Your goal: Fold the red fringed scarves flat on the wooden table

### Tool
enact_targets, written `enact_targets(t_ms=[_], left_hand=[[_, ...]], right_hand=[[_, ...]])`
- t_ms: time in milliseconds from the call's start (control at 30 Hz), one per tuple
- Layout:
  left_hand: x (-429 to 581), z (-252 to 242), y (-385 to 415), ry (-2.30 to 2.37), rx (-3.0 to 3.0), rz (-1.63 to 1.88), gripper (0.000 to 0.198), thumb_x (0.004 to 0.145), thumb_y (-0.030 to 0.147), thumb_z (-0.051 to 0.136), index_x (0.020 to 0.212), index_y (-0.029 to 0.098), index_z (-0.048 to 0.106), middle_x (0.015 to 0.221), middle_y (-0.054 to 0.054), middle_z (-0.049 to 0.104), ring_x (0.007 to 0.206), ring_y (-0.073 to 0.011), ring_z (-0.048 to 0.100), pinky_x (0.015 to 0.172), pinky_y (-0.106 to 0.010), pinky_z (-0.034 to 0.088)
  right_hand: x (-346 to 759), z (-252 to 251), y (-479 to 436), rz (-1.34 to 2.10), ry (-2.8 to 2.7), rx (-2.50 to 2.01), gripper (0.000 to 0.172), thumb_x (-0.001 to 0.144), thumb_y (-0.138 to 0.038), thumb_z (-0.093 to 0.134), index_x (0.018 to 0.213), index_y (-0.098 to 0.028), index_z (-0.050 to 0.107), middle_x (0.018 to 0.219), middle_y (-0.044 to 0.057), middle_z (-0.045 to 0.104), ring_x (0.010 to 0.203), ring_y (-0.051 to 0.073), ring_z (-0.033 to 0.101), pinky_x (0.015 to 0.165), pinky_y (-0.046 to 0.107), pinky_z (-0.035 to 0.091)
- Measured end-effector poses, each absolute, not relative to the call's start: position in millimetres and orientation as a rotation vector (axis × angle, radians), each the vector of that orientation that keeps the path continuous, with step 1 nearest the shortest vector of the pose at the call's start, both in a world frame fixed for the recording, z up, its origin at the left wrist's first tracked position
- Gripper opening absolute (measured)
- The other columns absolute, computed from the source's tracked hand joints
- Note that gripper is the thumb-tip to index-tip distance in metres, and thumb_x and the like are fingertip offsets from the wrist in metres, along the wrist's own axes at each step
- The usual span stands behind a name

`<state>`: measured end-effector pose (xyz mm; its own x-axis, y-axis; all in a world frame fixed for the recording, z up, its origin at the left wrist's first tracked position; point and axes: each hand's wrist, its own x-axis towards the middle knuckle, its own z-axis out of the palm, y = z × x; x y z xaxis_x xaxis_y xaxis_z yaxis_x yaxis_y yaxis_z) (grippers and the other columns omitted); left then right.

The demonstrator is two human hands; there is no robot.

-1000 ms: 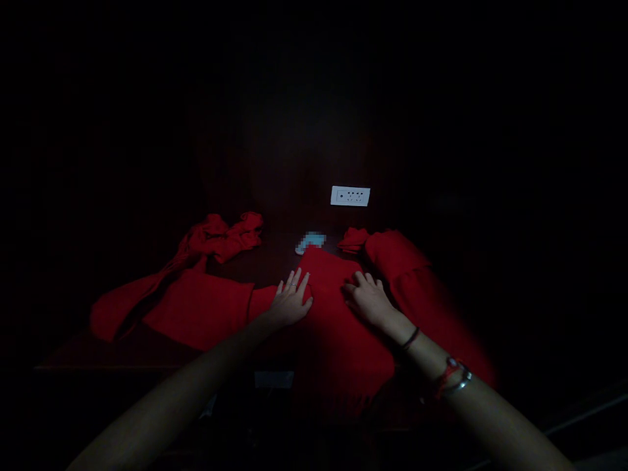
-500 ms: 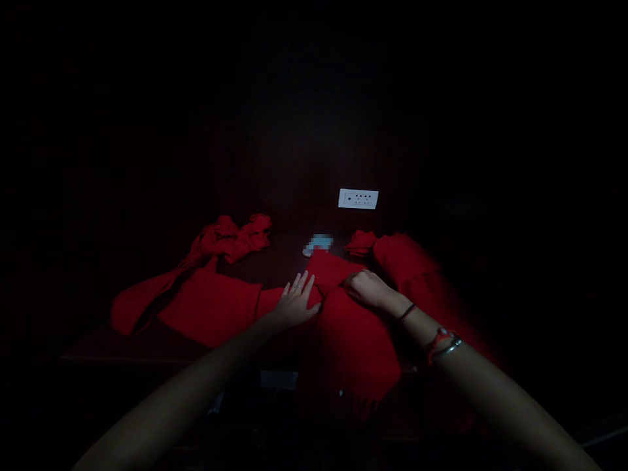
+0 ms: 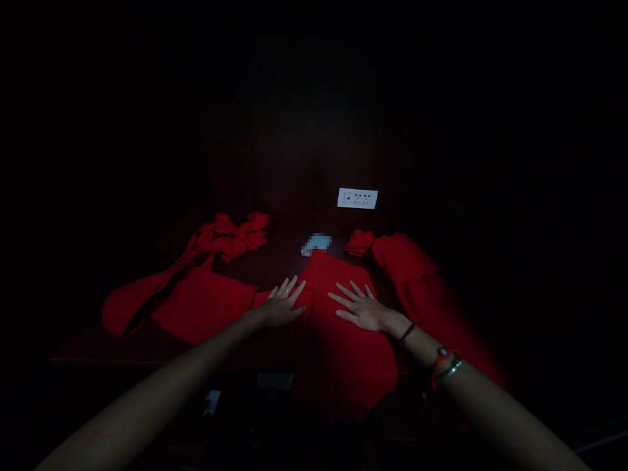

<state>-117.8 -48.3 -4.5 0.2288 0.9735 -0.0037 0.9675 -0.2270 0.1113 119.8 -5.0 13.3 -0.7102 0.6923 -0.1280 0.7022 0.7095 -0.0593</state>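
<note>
Your left hand and right hand rest on red cloth, fingers spread apart, with a blue item, pixelated beyond reading, at twelve o'clock.

Very dim: a soft pool of light covers the middle of the counter, dying to near black past both ends. The red cloth darkens over the front edge; toward the back edge, a pale item is coarsely pixelated.
</note>
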Motion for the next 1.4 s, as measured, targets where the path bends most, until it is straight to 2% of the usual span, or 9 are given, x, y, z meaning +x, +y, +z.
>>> enact_targets(t_ms=[200,300,433,700,867,1067,1200,1267,1400], left_hand=[[-128.6,-13.1,-61.0,1.947,2.521,0.238,0.064,0.078,0.052,0.023,0.130,0.016,0.012,0.135,-0.007,0.007,0.122,-0.0214,0.004,0.096,-0.036,0.013],[-124.3,-5.8,-54.1,1.940,2.502,0.220,0.057,0.081,0.045,0.021,0.130,0.016,0.012,0.136,-0.006,0.004,0.122,-0.0210,0.001,0.096,-0.037,0.012],[-105.0,3.7,-32.8,1.904,2.563,0.298,0.050,0.084,0.037,0.017,0.129,0.016,0.016,0.136,-0.004,0.006,0.122,-0.0181,0.001,0.096,-0.036,0.012],[-94.2,-8.9,-11.6,1.890,2.493,0.174,0.060,0.079,0.054,0.015,0.128,0.020,0.019,0.134,-0.006,0.017,0.122,-0.0210,0.011,0.094,-0.040,0.017],[-96.3,-12.8,-9.7,1.919,2.497,0.204,0.063,0.078,0.057,0.013,0.127,0.020,0.022,0.134,-0.006,0.018,0.121,-0.0199,0.012,0.095,-0.038,0.017],[-94.7,-12.7,-10.0,1.977,2.424,0.194,0.068,0.076,0.061,0.015,0.128,0.017,0.021,0.134,-0.008,0.016,0.121,-0.0235,0.013,0.095,-0.040,0.015],[-95.1,-12.8,-10.2,1.975,2.430,0.280,0.063,0.077,0.058,0.016,0.126,0.018,0.026,0.133,-0.007,0.021,0.120,-0.0223,0.017,0.094,-0.038,0.017],[-97.2,-10.7,-6.9,2.007,2.405,0.361,0.056,0.081,0.051,0.012,0.124,0.020,0.030,0.132,-0.006,0.024,0.118,-0.0200,0.022,0.093,-0.036,0.020],[-102.4,0.7,7.2,2.071,2.282,0.377,0.052,0.082,0.049,0.011,0.124,0.023,0.027,0.132,-0.005,0.022,0.118,-0.0221,0.022,0.091,-0.040,0.024]], right_hand=[[112.8,22.4,-1.1,-0.285,2.675,1.254,0.062,0.070,-0.066,0.014,0.126,-0.039,0.010,0.137,-0.002,-0.001,0.121,0.030,-0.005,0.092,0.053,0.001],[102.9,28.5,3.7,-0.308,2.680,1.286,0.063,0.071,-0.066,0.011,0.126,-0.037,0.014,0.137,-0.001,0.004,0.121,0.031,-0.002,0.091,0.054,0.001],[90.6,21.7,12.5,-0.118,2.781,1.412,0.062,0.074,-0.062,0.007,0.128,-0.033,0.009,0.137,-0.002,0.002,0.121,0.028,-0.006,0.092,0.053,-0.001],[91.0,11.9,32.5,-0.221,2.631,1.505,0.066,0.070,-0.066,0.009,0.128,-0.034,0.008,0.137,-0.001,0.003,0.121,0.030,-0.002,0.092,0.052,0.003],[91.1,12.6,55.5,-0.165,2.582,1.693,0.072,0.070,-0.066,0.006,0.130,-0.026,0.004,0.137,0.005,-0.003,0.121,0.027,-0.006,0.094,0.048,0.001],[92.3,3.4,68.3,-0.257,2.353,1.809,0.078,0.067,-0.069,0.013,0.130,-0.023,0.004,0.136,0.009,0.001,0.121,0.030,0.000,0.094,0.048,0.004],[86.1,17.6,67.3,-0.146,2.452,1.820,0.074,0.073,-0.063,0.015,0.129,-0.015,0.015,0.135,0.013,0.005,0.121,0.029,-0.001,0.093,0.051,0.005],[80.5,29.2,74.1,-0.038,2.639,1.776,0.066,0.077,-0.055,0.021,0.127,-0.013,0.023,0.134,0.014,0.012,0.121,0.028,0.005,0.094,0.048,0.010],[67.9,48.2,103.7,-0.035,2.754,1.664,0.046,0.079,-0.036,0.035,0.117,-0.010,0.040,0.120,0.015,0.041,0.111,0.023,0.036,0.089,0.032,0.028]])
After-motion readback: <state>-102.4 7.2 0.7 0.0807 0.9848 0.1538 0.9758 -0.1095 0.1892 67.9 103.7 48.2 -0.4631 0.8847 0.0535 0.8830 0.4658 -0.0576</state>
